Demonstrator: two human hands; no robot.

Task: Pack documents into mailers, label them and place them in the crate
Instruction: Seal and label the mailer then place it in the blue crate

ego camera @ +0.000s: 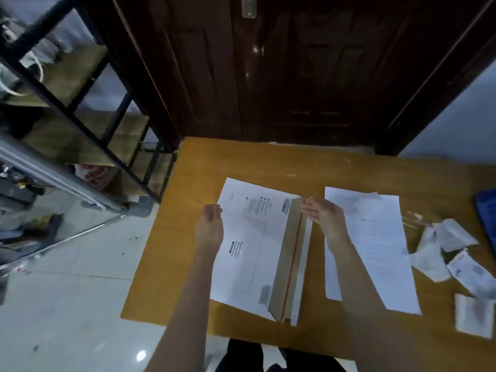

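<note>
Hands grip mailer edges, forearms extended.

Door: dark brown panelled wooden door behind the table, glossy with small glints.
Table: yellow-orange wooden tabletop.
Floor: pale glossy tiled floor, reflecting a light spot.
Shelving: black metal-framed shelf rack at left.

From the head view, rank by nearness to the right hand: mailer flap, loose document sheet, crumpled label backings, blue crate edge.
From the right hand:
1. Mailer flap, at its fingertips.
2. Document sheet, just beneath and right.
3. Label backings, farther right.
4. Blue crate edge, far right.
</note>
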